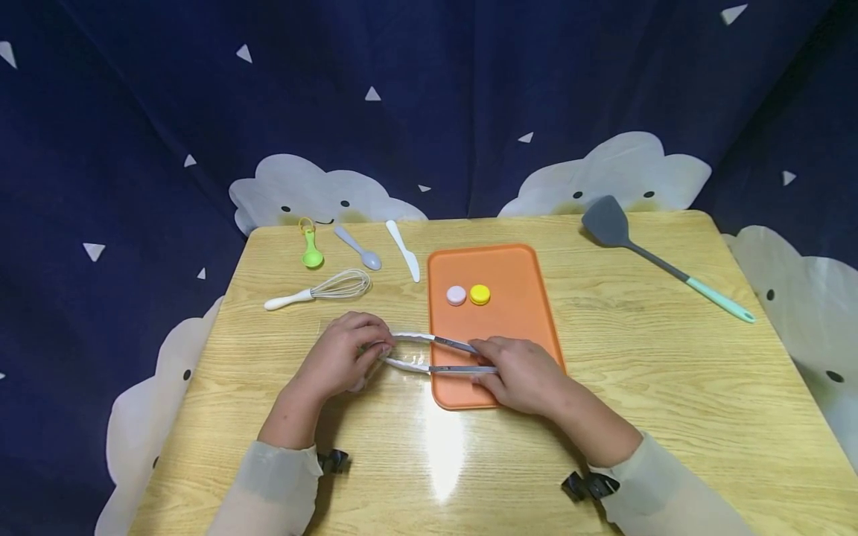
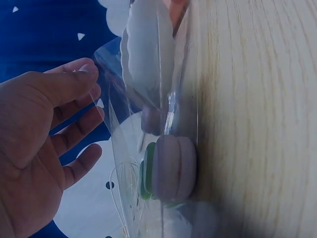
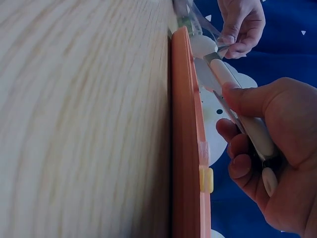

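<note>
My left hand (image 1: 345, 353) pinches the edge of a clear plastic bag (image 2: 113, 62) between thumb and fingers. Inside the bag, a pale pink macaron (image 2: 171, 166) and a green macaron (image 2: 148, 171) show in the left wrist view. My right hand (image 1: 526, 374) grips a pair of tongs (image 1: 413, 337) by the handles, over the orange tray (image 1: 496, 257). The tongs' white scalloped tips (image 2: 146, 49) reach to the bag's mouth, spread apart in the head view. A pale pink macaron (image 1: 456, 295) and a yellow macaron (image 1: 480, 295) sit side by side on the tray.
Left of the tray lie a whisk (image 1: 288, 300), green measuring spoons (image 1: 311, 257), a grey spoon (image 1: 369, 260) and a white knife (image 1: 406, 254). A grey spatula (image 1: 606, 223) with a mint handle lies at the right. Behind the table (image 1: 637, 372) hangs a dark blue curtain (image 1: 429, 59).
</note>
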Tool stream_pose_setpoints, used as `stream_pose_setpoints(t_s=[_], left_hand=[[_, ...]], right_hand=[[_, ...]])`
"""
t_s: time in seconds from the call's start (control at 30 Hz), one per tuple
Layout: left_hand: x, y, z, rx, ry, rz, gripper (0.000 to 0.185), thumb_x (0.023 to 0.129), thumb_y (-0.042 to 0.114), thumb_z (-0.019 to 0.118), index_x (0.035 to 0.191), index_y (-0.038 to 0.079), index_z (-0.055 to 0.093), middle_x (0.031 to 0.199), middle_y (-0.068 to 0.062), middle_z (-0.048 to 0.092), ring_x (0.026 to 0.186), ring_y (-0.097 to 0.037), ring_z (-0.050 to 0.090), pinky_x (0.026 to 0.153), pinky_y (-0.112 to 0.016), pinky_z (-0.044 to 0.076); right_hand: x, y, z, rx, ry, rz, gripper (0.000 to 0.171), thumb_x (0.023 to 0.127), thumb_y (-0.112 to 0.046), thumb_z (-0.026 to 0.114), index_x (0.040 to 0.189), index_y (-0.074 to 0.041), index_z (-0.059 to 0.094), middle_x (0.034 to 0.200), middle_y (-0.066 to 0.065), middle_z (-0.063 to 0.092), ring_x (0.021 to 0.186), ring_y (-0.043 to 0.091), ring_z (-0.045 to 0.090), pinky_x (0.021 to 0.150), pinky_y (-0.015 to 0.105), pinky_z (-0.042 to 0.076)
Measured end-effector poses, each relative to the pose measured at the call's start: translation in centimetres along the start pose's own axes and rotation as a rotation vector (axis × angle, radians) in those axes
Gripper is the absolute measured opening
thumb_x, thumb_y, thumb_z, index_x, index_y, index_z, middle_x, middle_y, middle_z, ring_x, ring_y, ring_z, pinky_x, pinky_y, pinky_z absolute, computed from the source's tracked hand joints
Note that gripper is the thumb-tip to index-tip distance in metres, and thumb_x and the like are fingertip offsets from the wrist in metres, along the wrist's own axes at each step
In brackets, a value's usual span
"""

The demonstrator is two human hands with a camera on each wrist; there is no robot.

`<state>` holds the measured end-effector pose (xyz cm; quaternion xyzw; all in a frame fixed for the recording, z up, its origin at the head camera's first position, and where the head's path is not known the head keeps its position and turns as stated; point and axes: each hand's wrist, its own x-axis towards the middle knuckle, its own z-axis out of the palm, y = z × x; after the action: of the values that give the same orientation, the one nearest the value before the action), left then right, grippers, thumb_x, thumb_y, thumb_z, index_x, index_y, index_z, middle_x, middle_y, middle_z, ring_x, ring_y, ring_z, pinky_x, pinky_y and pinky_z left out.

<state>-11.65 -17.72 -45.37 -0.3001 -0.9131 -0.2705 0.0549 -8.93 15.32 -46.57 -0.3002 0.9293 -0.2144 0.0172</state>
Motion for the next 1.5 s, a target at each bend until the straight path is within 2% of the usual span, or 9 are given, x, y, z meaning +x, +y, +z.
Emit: stream_pose_setpoints(t_s=[0.23, 0.5, 0.77, 1.03, 1.23, 1.5], left_hand=[[0.1, -0.1, -0.1, -0.009, -0.010, -0.016, 0.007, 0.093, 0.010, 0.079, 0.097, 0.016, 0.080, 0.110, 0.003, 0.071, 0.111, -0.020, 0.063, 0.098, -0.046, 0.050], [0.3, 0.0, -0.3, -0.002, 0.002, -0.001, 0.007, 0.092, 0.011, 0.080, 0.096, 0.016, 0.080, 0.109, 0.003, 0.071, 0.109, -0.020, 0.064, 0.096, -0.044, 0.051], [0.4, -0.1, -0.3, -0.003, 0.004, 0.014, 0.008, 0.092, 0.010, 0.080, 0.094, 0.018, 0.079, 0.109, 0.004, 0.070, 0.107, -0.019, 0.063, 0.096, -0.043, 0.051], [-0.1, 0.0, -0.2, 0.010, 0.013, 0.019, 0.008, 0.092, 0.010, 0.079, 0.095, 0.017, 0.078, 0.110, 0.004, 0.071, 0.109, -0.022, 0.064, 0.096, -0.049, 0.050], [-0.3, 0.1, -0.1, -0.008, 0.012, -0.012, 0.011, 0.092, 0.010, 0.080, 0.093, 0.021, 0.078, 0.110, 0.006, 0.070, 0.112, -0.021, 0.063, 0.097, -0.050, 0.049], [-0.5, 0.0, 0.1, 0.000, 0.011, -0.007, 0.012, 0.093, 0.009, 0.079, 0.094, 0.020, 0.079, 0.112, 0.006, 0.070, 0.112, -0.021, 0.063, 0.095, -0.051, 0.049]], right_hand=[[-0.9, 0.5, -0.5, -0.002, 0.030, -0.011, 0.050, 0.093, -0.034, 0.079, 0.134, -0.007, 0.067, 0.109, 0.001, 0.074, 0.096, 0.019, 0.071, 0.084, 0.045, 0.057], [-2.2, 1.0, -1.2, 0.003, 0.068, -0.008, 0.047, 0.092, -0.034, 0.080, 0.130, -0.009, 0.069, 0.104, -0.001, 0.074, 0.093, 0.015, 0.070, 0.083, 0.042, 0.058], [-3.5, 1.7, -1.9, 0.000, 0.095, 0.004, 0.043, 0.091, -0.031, 0.082, 0.127, -0.011, 0.069, 0.102, -0.004, 0.073, 0.090, 0.012, 0.069, 0.076, 0.042, 0.058], [-4.9, 2.4, -2.4, 0.004, 0.138, 0.000, 0.046, 0.089, -0.029, 0.083, 0.129, -0.012, 0.069, 0.102, -0.005, 0.074, 0.088, 0.011, 0.071, 0.074, 0.040, 0.058], [-6.1, 2.9, -2.8, 0.015, 0.170, 0.024, 0.047, 0.088, -0.031, 0.083, 0.129, -0.012, 0.069, 0.105, -0.005, 0.075, 0.091, 0.012, 0.072, 0.076, 0.041, 0.059], [-7.3, 3.7, -3.4, 0.011, 0.199, 0.063, 0.051, 0.087, -0.032, 0.085, 0.129, -0.008, 0.069, 0.104, -0.004, 0.074, 0.088, 0.012, 0.070, 0.075, 0.041, 0.058]])
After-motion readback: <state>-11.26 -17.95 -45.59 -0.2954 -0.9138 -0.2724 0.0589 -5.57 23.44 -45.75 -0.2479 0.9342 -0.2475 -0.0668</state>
